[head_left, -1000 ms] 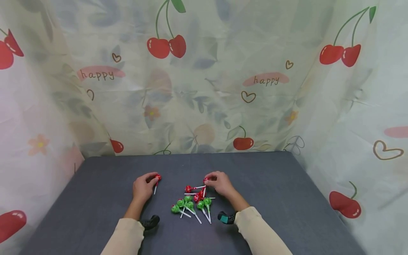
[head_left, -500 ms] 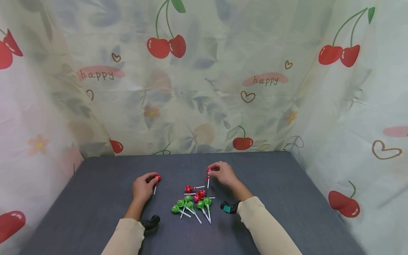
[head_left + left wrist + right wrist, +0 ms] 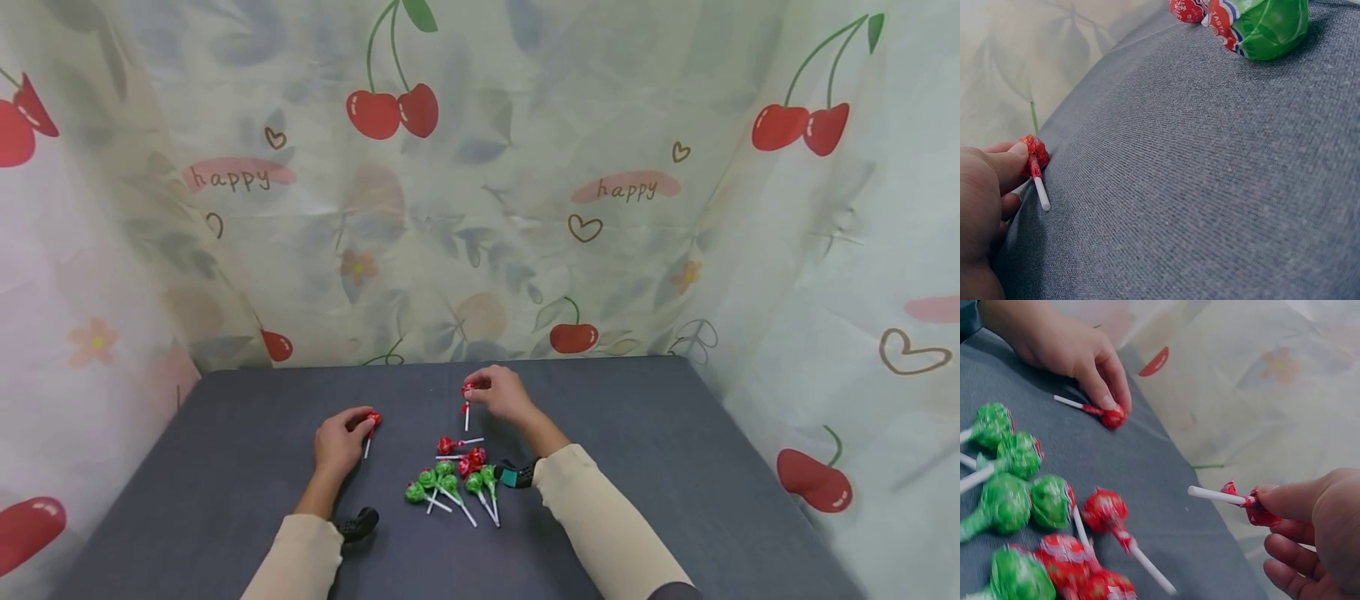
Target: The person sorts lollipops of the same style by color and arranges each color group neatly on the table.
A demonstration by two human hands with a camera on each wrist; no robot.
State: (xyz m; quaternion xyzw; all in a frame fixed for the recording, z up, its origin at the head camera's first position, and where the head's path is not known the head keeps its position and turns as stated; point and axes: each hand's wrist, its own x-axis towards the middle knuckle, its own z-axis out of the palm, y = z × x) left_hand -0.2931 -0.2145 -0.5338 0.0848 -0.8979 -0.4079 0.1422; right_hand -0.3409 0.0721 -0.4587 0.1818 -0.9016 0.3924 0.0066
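Observation:
My left hand (image 3: 337, 443) pinches a red-wrapped lollipop (image 3: 1036, 152) by its head, left of the pile, with the white stick pointing toward me. My right hand (image 3: 504, 393) holds another red lollipop (image 3: 1262, 511) between thumb and fingertips, beyond the pile; in the right wrist view its stick points left. Between the hands and nearer me lie several green lollipops (image 3: 449, 483) and a few red lollipops (image 3: 446, 446), some overlapping. The head of the right hand's lollipop is partly hidden by the fingers.
The lollipops lie on a dark grey cloth-covered table (image 3: 600, 417). A printed curtain (image 3: 480, 208) with cherries rises behind its far edge and along both sides. Each wrist wears a black band; the right band (image 3: 516, 475) reaches over the pile's right side in the head view.
My right hand has lifted its red lollipop out of the pile, carrying it away from me and then leftward. The left hand stays where it was, still pinching its lollipop.

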